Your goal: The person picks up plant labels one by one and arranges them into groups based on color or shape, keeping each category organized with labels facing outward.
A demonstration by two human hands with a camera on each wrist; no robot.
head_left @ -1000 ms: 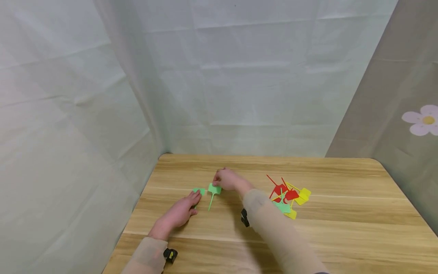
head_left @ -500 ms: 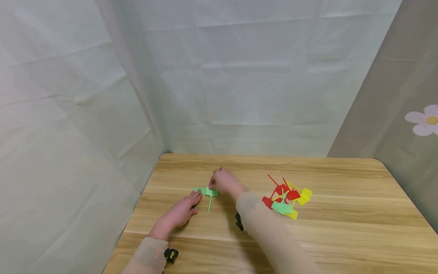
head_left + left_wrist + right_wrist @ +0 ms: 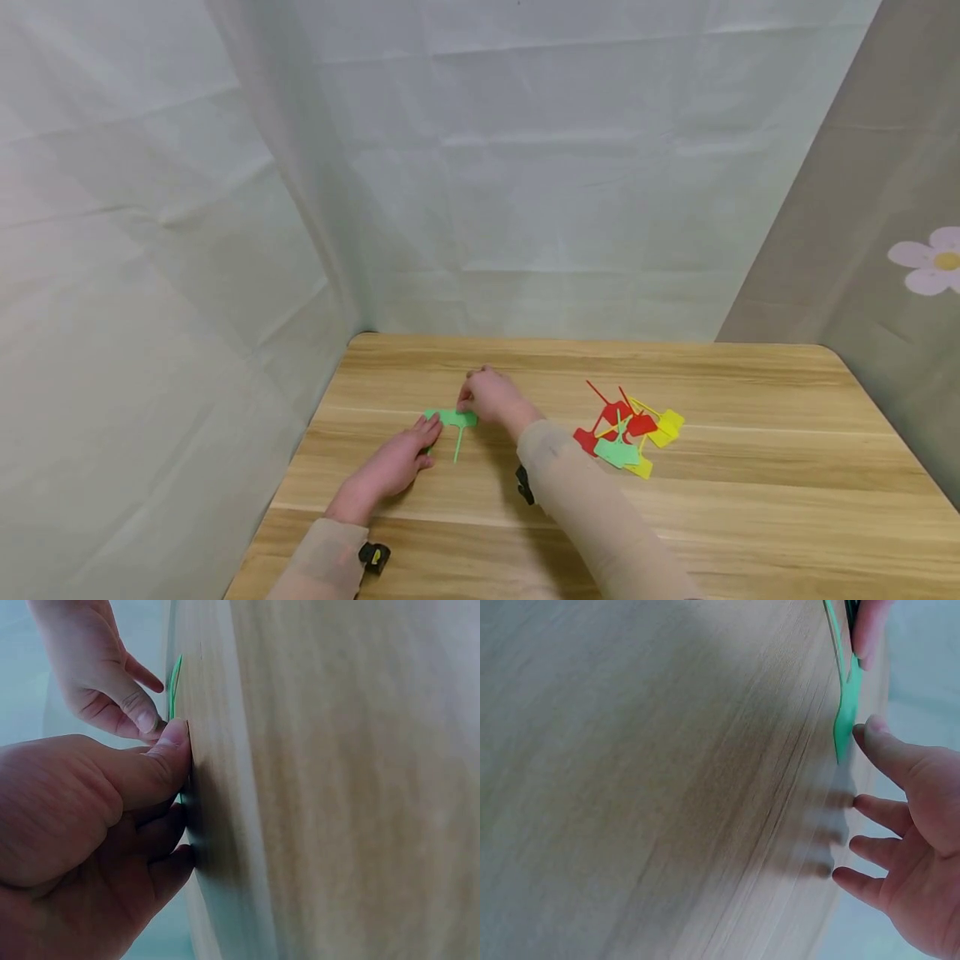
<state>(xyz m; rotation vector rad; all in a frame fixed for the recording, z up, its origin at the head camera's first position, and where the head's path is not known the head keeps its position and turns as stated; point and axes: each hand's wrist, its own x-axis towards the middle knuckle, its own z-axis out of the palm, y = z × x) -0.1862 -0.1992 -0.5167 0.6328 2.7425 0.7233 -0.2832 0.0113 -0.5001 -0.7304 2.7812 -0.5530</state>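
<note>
Two green plastic tags with thin stems lie side by side on the wooden table, their flat heads meeting edge to edge. My left hand [image 3: 401, 461] rests its fingertips on the left green tag [image 3: 432, 413], covering most of it and its stem. At the upper edge of the right green tag [image 3: 467, 420] is my right hand [image 3: 493, 398], thumb touching the head while the stem points toward me. Seen from the right wrist, the other fingers [image 3: 874, 853] of that hand spread out, tips near the tabletop. The left wrist view shows the left thumb [image 3: 171, 754] low against the table.
To the right lies a loose pile of tags: red tags [image 3: 641, 427], yellow tags [image 3: 667, 428] and a green tag [image 3: 617, 453], stems crossing. The table [image 3: 780, 500] meets pale cloth walls [image 3: 525, 208] at its back and left. My right forearm crosses the front middle.
My right hand has slid the right green tag leftward and slightly nearer, closing the gap to the left one. The left hand stays put. More of a red tag shows beside the right sleeve.
</note>
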